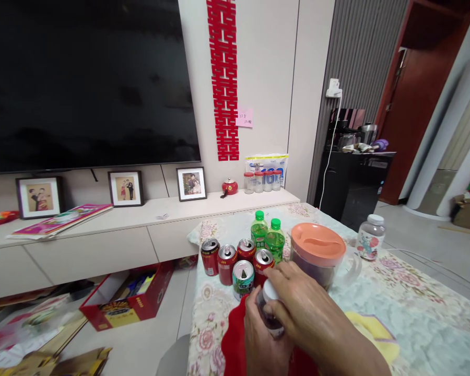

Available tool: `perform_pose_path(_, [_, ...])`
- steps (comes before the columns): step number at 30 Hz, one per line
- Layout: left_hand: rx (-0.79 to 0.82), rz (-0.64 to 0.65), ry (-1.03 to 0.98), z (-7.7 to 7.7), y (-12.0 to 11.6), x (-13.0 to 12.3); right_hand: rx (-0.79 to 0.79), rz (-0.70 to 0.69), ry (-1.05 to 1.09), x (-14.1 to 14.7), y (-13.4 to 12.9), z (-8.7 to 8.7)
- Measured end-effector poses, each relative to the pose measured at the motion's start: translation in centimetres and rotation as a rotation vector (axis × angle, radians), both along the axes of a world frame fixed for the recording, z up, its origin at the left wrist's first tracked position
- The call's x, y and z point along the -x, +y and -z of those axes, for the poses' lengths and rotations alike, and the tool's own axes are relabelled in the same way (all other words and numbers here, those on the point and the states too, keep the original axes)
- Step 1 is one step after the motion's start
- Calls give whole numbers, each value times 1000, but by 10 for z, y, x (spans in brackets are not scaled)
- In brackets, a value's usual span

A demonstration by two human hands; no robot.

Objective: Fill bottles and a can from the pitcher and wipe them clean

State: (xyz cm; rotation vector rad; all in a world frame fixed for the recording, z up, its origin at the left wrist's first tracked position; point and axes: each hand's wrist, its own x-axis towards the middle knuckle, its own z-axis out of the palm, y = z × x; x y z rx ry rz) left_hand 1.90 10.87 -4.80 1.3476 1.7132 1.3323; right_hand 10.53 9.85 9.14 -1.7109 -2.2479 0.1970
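My left hand [260, 334] is wrapped around a small see-through jar [276, 330] with dark contents, just above the table. My right hand [303, 300] closes over its white lid [270, 291], thumb and fingers on it. A red scalloped-edged thing [234, 337] lies beneath my hands, mostly hidden. Just beyond them stand several opened drink cans, among them a teal can [243, 282] and a red can [227, 263]. Behind these are two green-capped bottles [274, 241]. Right of the cans sits a clear pitcher [319, 269] with an orange lid [317, 241].
A white-capped jar [371, 240] stands farther right on the flowered tablecloth [415, 308]. Something yellow [372, 334] lies near my right forearm. Red-lidded jars [258, 183] line the low cabinet [227, 209]. On the floor at left is a red box [129, 297].
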Motion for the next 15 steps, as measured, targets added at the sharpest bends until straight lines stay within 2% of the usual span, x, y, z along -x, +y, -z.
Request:
perform_pose_path(3, [-47,127,-38,0,-1,6,-172,-19,49,-24,-14,13])
perform_pose_path(5, [-73,156,-45,-2,-2,9,-243,34,48,-47,-30,20])
perform_pose_path(7, [-109,161,-31,-2,-1,11,-248,115,20,-70,-48,26])
perform_pose_path(11, [-115,186,-84,-1,1,9,-87,200,-17,-103,-80,45])
perform_pose_path(15, [-125,175,-90,-2,0,9,116,195,-25,-114,-100,85])
